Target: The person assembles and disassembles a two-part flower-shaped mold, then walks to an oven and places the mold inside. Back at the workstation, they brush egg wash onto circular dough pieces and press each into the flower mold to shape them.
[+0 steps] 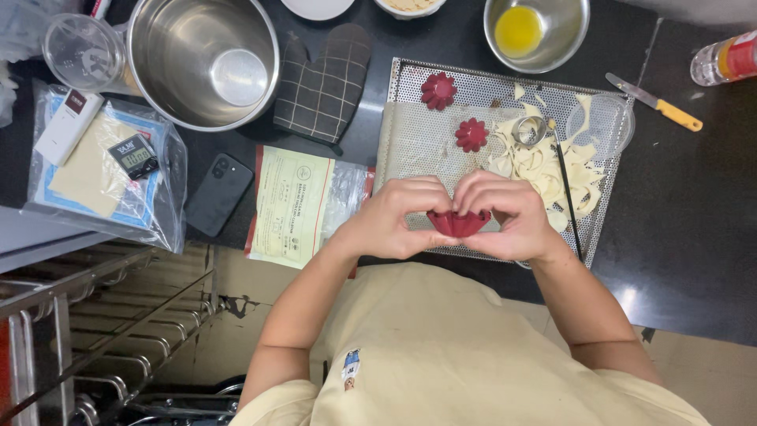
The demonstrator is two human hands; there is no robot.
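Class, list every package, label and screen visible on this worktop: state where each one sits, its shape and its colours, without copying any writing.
Flat plastic packet: left of the left hand, rectangular, pale yellow label, red edges.
Clear bag: far left, holding blue-and-cream sheets.
Digital timer: on that bag, small, black, grey screen.
White box: on the bag, slim, dark end.
Phone: between bag and packet, black, showing its back.
Bottle: top right, red-and-yellow label.

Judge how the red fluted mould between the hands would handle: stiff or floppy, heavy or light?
The red fluted mould probably flexes: its rim looks bent between the left hand and right hand. It is likely light, since fingertips alone pinch it. It seems unlikely to roll, as two like it sit flat on the perforated tray.
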